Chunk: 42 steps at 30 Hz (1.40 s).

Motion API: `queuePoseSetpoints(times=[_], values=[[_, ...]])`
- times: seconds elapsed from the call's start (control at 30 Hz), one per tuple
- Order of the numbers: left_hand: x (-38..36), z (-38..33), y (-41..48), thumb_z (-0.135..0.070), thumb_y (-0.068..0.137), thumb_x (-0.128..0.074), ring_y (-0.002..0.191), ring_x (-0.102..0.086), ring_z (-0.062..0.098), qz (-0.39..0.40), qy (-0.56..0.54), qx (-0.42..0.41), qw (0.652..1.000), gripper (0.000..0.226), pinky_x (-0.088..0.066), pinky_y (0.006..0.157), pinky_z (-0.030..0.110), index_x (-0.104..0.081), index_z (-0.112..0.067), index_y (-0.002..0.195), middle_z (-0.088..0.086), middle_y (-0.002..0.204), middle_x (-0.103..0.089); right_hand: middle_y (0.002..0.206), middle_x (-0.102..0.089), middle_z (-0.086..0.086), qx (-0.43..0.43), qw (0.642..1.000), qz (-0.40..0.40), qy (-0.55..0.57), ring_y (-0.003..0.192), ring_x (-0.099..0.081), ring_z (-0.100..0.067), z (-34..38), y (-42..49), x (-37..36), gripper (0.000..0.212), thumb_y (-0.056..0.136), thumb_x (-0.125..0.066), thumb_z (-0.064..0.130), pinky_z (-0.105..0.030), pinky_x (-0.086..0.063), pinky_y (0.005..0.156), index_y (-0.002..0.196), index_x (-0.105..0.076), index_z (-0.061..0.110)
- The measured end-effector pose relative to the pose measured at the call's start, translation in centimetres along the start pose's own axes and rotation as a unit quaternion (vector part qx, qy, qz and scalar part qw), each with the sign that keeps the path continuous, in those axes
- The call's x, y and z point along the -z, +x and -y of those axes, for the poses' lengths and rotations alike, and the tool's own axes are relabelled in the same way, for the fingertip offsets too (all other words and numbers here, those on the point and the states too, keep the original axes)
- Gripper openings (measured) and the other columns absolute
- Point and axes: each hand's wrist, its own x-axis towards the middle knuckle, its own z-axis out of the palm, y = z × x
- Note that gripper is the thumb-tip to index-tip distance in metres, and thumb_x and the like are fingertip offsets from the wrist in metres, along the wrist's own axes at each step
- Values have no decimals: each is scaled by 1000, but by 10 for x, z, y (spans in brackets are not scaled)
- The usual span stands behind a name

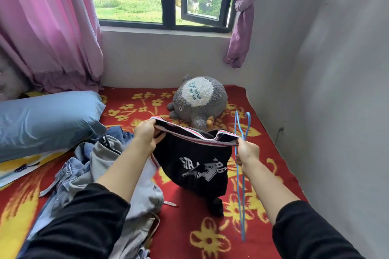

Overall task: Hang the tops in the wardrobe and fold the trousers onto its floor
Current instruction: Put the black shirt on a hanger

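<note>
Head view, left to right. A blue pillow lies at the left edge of the bed. Just beside it is a loose pile of clothes, denim and grey, unsorted. The left hand has its grip closed on the striped edge of a black top. The top is held open above the blanket, and its lower part trails on the bed. A plush toy lies beyond it. The right hand has its grip closed on the other end of the same edge and also on a blue hanger, which runs up and down through the fist. The wardrobe is out of view.

Likely hazards:
- The right grip serves two things at once. Loosening it to steer the hanger may drop the edge, so the opening collapses.
- The thin wire may catch the stretched band or the lining rather than seat in the shoulders.
- The trailing cloth may drag or twist as the top is lifted.
</note>
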Motion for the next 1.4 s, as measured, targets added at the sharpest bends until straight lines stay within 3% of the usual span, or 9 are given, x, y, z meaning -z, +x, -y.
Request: queuePoseSetpoints(times=[0.07,0.13,0.23,0.43,0.6,0.8,0.97,1.17,1.4], values=[[-7,-7,-3,-17,98,-46,80,-52,19,-8,98,-60,993,11,-45,62,33,-53,-15,90,2,82,-53,46,-33,3,14,999,27,-39,41,-28,-16,-6,2,5,33,85,-64,30,-27,-22,44,63,-57,7],[-9,-8,-6,-20,94,-53,83,-51,20,-7,276,-142,951,10,-41,65,29,-57,-18,85,-1,79,-55,40,-37,6,34,997,34,-62,40,-33,-16,-6,2,10,49,81,-64,50,-28,-26,43,66,-66,4],[-12,-2,-8,-25,90,-59,77,-51,15,20,384,-159,909,11,-38,59,26,-62,-15,86,-5,77,-56,35,-43,7,67,993,35,-89,42,-42,-19,-3,1,14,62,87,-51,57,-28,-30,46,57,-68,5],[-6,9,-5,-26,86,-66,79,-56,19,-25,405,-148,902,11,-39,64,27,-69,-16,84,1,78,-63,30,-38,5,137,972,101,-164,28,-34,-6,-9,1,35,52,90,-43,24,-27,-29,48,45,-58,2],[12,13,-1,-34,85,-67,76,-57,15,-68,421,-170,889,11,-40,56,27,-69,-26,78,-5,78,-68,37,-39,-3,163,963,126,-172,33,-32,-9,-26,2,53,52,88,-46,17,-29,-32,50,38,-47,5],[12,10,-2,-35,85,-69,80,-59,13,-102,413,-247,871,21,-41,69,24,-77,-18,95,0,94,-75,37,-37,-2,191,946,156,-208,33,-29,-11,-31,-2,46,53,86,-49,17,-30,-32,49,33,-43,12],[1,13,-14,-34,86,-68,88,-63,16,-56,449,-308,837,19,-42,71,24,-77,-21,96,3,97,-74,41,-35,0,231,938,107,-233,42,-30,-17,-23,-15,19,47,86,-51,24,-36,-29,49,44,-36,12],[-19,34,-40,-24,84,-71,76,-61,6,45,445,-352,822,11,-40,67,20,-79,-18,88,0,85,-76,38,-37,5,283,919,91,-258,41,-38,-17,-10,-44,-29,61,96,-46,38,-38,-28,51,42,-31,14],[-13,25,-46,-20,85,-71,59,-63,9,208,455,-258,827,9,-57,61,30,-79,-20,88,4,71,-74,37,-29,8,287,932,111,-189,39,-26,-9,-14,-44,-33,62,87,-38,59,-37,-26,51,43,-26,16]])
